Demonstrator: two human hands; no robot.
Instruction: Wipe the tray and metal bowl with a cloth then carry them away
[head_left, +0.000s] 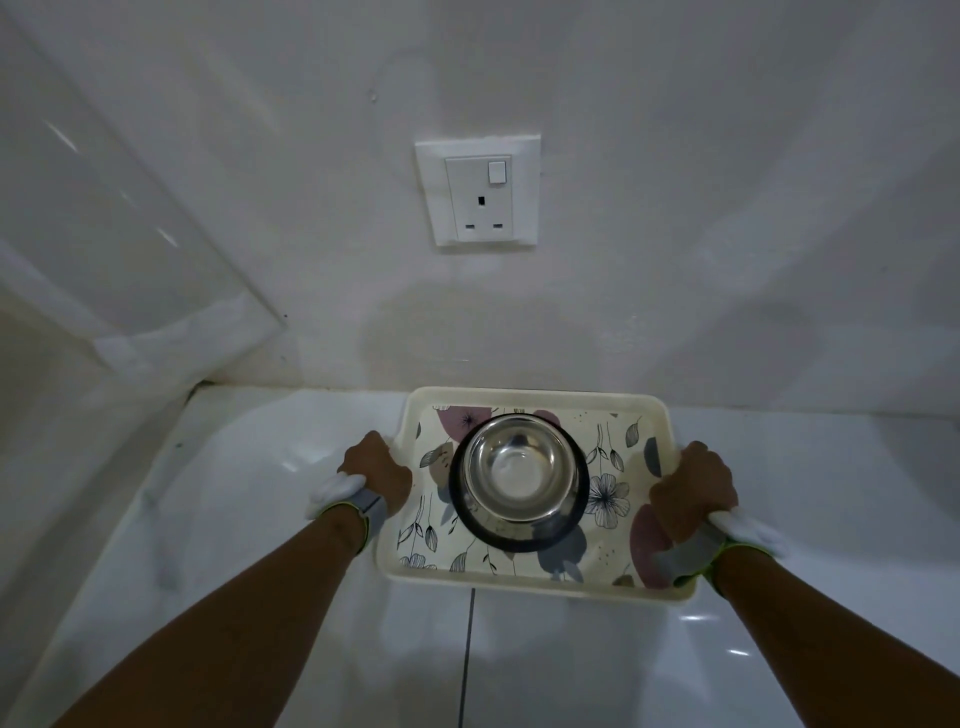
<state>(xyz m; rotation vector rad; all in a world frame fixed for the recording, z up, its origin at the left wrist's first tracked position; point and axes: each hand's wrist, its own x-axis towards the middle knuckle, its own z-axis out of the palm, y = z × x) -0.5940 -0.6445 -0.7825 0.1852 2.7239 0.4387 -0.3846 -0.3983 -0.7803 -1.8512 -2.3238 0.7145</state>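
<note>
The white tiled floor (571, 670) fills the lower frame, meeting the wall (675, 208) with its socket (480, 191) at upper centre. The floral tray (524, 569) sits low in the centre, close to the wall, and the metal bowl (519, 475) stands upright in its middle. Your left hand (376, 470) grasps the tray's left rim and your right hand (693, 491) its right rim. No cloth shows, so you seem to be at the carrying step. Next, keep the tray level so the bowl doesn't slide.
</note>
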